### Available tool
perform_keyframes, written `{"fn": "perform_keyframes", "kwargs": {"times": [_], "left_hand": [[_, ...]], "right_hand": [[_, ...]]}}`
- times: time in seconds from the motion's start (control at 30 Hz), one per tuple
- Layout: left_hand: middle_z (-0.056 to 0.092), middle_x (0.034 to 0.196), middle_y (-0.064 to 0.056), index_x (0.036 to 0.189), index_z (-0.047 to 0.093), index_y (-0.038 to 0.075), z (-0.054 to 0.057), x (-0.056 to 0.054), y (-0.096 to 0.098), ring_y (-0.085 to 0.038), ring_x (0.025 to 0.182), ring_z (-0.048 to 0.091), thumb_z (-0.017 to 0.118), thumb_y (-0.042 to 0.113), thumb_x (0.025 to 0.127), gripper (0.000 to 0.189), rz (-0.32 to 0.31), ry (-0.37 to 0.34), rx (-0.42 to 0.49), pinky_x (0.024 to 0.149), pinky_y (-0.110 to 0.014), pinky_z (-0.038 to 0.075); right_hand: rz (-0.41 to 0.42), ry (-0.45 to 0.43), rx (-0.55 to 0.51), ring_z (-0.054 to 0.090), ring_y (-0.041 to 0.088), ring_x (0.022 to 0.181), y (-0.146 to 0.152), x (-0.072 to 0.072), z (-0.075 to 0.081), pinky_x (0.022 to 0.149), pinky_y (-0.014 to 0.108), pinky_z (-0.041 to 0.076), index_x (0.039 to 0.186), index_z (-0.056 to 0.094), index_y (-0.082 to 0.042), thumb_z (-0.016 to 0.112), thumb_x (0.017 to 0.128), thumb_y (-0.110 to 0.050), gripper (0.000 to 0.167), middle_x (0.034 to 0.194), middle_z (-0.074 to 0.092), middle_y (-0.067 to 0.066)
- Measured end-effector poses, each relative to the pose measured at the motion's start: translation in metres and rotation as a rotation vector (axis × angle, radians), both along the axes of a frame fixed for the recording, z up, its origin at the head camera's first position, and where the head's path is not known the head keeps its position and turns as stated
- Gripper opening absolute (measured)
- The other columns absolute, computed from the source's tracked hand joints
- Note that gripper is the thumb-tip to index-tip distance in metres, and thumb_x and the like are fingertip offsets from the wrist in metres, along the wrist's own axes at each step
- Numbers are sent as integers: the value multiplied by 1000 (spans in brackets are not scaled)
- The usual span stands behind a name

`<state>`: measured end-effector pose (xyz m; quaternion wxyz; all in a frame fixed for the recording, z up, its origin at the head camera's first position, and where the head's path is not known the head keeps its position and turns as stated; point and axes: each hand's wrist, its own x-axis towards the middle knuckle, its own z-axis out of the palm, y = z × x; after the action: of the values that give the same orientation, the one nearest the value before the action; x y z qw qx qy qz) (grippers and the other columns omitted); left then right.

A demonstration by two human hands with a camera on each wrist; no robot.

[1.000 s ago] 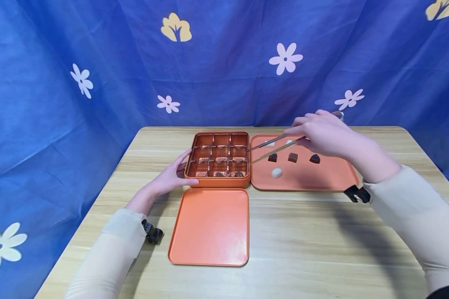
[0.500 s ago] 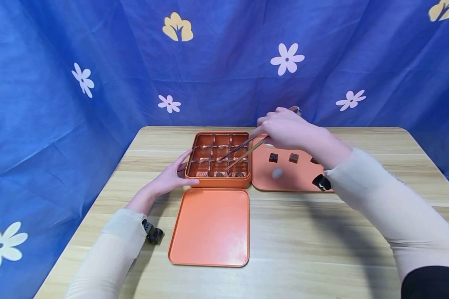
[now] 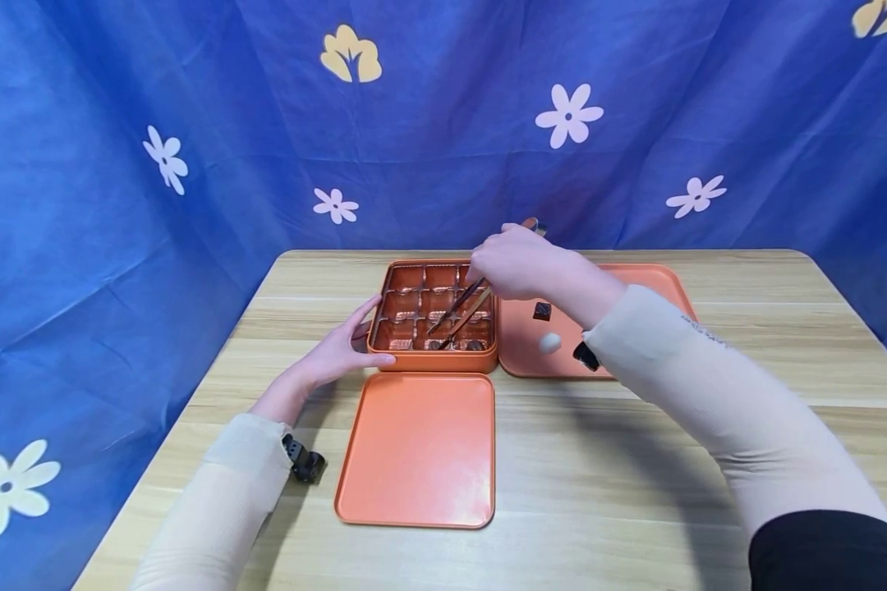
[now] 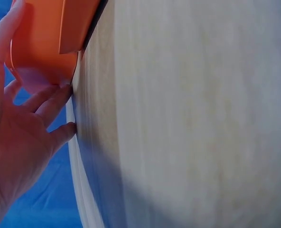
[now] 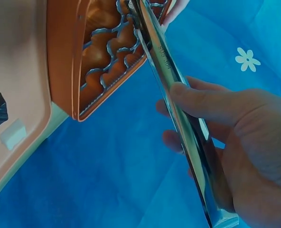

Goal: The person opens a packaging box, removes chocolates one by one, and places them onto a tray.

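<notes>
My right hand [image 3: 513, 261] holds long metal tongs [image 5: 176, 104] between thumb and fingers. Their tips reach down into the front row of the orange box [image 3: 436, 361], whose insert has several square compartments. Whether the tips hold anything is too small to tell. Dark chocolates sit in the front middle and front right compartments; the right one is a round chocolate [image 3: 475, 345]. My left hand [image 3: 340, 355] rests against the box's left side, thumb along the front wall, its fingers [image 4: 45, 102] extended and touching the box low down.
Right of the box lies a pink-orange tray [image 3: 654, 287] bearing a dark square chocolate [image 3: 542, 311], an oval white piece [image 3: 550, 343] and a white block [image 5: 13, 134]; my right arm hides part of it. The square orange lid [image 3: 417, 451] lies in front of the box.
My right hand has moved left from over the tray to the box. The tongs' tips have gone from the box's right edge down into the front compartments. The left hand has stayed still.
</notes>
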<state>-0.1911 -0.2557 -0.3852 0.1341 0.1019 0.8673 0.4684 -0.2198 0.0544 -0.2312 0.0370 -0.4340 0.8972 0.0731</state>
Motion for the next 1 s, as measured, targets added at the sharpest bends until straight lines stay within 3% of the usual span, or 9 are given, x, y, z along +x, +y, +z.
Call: {"fn": "perform_keyframes", "kwargs": {"times": [0.13, 0.23, 0.33, 0.43, 0.63, 1.0], "left_hand": [[29, 152, -25, 157, 11, 33, 0, 1, 0, -37, 140, 28, 84, 27, 77, 108, 0, 2, -3, 111, -53, 23], [28, 152, -25, 157, 11, 33, 0, 1, 0, -37, 141, 27, 84, 27, 77, 108, 3, 0, -1, 111, -53, 23], [28, 152, -26, 157, 12, 34, 0, 1, 0, -37, 141, 26, 84, 26, 78, 108, 6, -3, 2, 111, -53, 23], [28, 152, -25, 157, 12, 34, -1, 0, -1, -37, 141, 26, 84, 27, 78, 108, 6, -3, 0, 111, -53, 23], [28, 153, -24, 156, 12, 36, -2, -1, -1, -36, 140, 27, 84, 27, 77, 108, 5, -1, 3, 111, -52, 24], [23, 156, -21, 156, 11, 36, 0, -1, 0, -37, 142, 24, 84, 29, 77, 108, 5, 4, -24, 112, -53, 22]], "right_hand": [[-20, 5, 36, 59, 20, 89, -8, -1, -2, 73, 36, 31, 117, 72, -17, 52, 93, 3, 37, 109, 70, -1], [-37, 1, 66, 55, 19, 84, -12, -2, -2, 72, 35, 28, 118, 71, -18, 53, 94, 2, 36, 106, 69, -1], [-58, -22, 63, 59, 18, 94, -14, -4, 0, 77, 36, 33, 119, 71, -21, 55, 94, 2, 38, 111, 68, -2], [-69, -43, 57, 60, 19, 107, -16, -5, 1, 91, 40, 37, 120, 71, -21, 57, 93, 2, 38, 116, 67, -2], [-85, -66, 65, 55, 21, 118, -22, -6, 4, 109, 49, 26, 120, 71, -19, 62, 91, 1, 36, 120, 66, -2], [-57, -48, 79, 58, 19, 113, -29, -5, 8, 103, 45, 32, 117, 73, -19, 62, 90, 2, 36, 117, 68, -2]]}}
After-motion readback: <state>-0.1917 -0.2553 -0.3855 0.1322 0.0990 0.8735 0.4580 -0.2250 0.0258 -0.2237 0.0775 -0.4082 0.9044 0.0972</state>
